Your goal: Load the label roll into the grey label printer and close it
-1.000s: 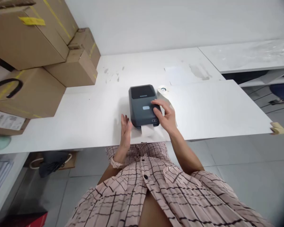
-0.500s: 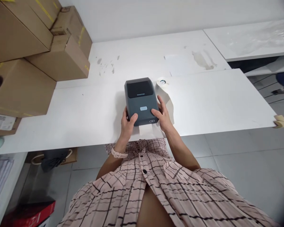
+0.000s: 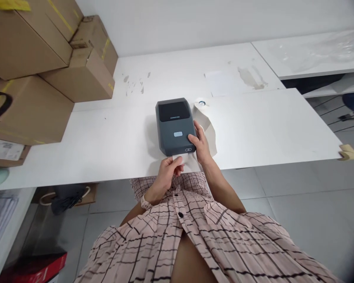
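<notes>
A dark grey-blue label printer (image 3: pixel 172 129) with a black window and a light button sits on the white table near its front edge. White label paper (image 3: pixel 186 158) comes out of its near side. My left hand (image 3: pixel 168 171) pinches that paper between thumb and fingers, just below the printer. My right hand (image 3: pixel 201 143) grips the printer's right side, thumb on top and fingers along the flank. Beside the printer's right side lies a crumpled strip of backing paper (image 3: pixel 208 127), with a small roll (image 3: pixel 202 103) at its far end.
Cardboard boxes (image 3: pixel 88 74) are stacked on the left of the white table (image 3: pixel 118 137). A flat white sheet (image 3: pixel 220 83) lies further back. At the right corner is a tan corner guard (image 3: pixel 348 152). Clear plastic wrap (image 3: pixel 339 45) covers part of the surface at the back right.
My left hand has let go of the printer's left side and moved down to the paper at its near edge, pinching it. My right hand stays on the printer.
</notes>
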### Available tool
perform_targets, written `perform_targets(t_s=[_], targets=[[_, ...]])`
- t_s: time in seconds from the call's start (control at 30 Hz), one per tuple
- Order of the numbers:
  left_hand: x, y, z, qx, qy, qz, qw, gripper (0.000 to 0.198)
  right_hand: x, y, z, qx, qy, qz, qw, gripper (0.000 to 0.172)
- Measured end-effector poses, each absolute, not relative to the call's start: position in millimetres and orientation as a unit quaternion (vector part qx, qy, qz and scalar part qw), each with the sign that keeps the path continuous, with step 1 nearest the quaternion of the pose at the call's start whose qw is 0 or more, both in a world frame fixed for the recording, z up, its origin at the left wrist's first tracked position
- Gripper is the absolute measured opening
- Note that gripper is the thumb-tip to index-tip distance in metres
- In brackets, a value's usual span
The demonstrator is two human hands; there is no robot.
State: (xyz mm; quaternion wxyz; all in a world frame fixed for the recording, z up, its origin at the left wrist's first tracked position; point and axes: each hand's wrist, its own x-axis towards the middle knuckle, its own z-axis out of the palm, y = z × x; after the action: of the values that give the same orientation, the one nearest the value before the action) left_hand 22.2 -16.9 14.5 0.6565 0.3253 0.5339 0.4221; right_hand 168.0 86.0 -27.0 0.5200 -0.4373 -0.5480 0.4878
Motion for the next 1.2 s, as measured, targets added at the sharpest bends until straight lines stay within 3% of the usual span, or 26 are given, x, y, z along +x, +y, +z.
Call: perform_targets(t_s=[0.13, 0.2, 0.27, 0.37, 0.5, 0.57, 0.87, 1.03, 1.2], targets=[[19, -11, 17, 0.382, 0.561, 0.420, 0.602, 0.047, 168, 73, -4, -0.479, -0.601, 0.325, 0.552, 0.066], [14, -14, 12, 0.413, 0.559, 0.406, 0.594, 0.046, 168, 66, 9, -0.472, -0.667, 0.214, 0.534, 0.053], [8, -19, 7, 0.426, 0.555, 0.399, 0.593, 0.045, 167, 61, 17, -0.437, -0.738, 0.154, 0.490, 0.051], [-4, -24, 2, 0.421, 0.581, 0.433, 0.546, 0.044, 164, 56, 23, -0.412, -0.791, 0.112, 0.438, 0.054], [-16, -19, 0, 0.397, 0.653, 0.536, 0.359, 0.033, 158, 52, 28, -0.422, -0.810, 0.100, 0.396, 0.035], [-15, -11, 4, 0.406, 0.655, 0.561, 0.303, 0.037, 159, 51, 30, -0.417, -0.810, 0.120, 0.395, 0.029], [-8, 14, 44, 0.450, 0.550, 0.601, 0.366, 0.063, 188, 64, 25, -0.388, -0.662, 0.343, 0.541, 0.058], [-28, 58, 53, 0.466, 0.515, 0.637, 0.333, 0.062, 183, 109, 71, -0.329, -0.691, 0.319, 0.559, 0.064], [-28, 105, 26, 0.451, 0.580, 0.554, 0.391, 0.072, 156, 161, 117, -0.343, -0.695, 0.260, 0.576, 0.079]])
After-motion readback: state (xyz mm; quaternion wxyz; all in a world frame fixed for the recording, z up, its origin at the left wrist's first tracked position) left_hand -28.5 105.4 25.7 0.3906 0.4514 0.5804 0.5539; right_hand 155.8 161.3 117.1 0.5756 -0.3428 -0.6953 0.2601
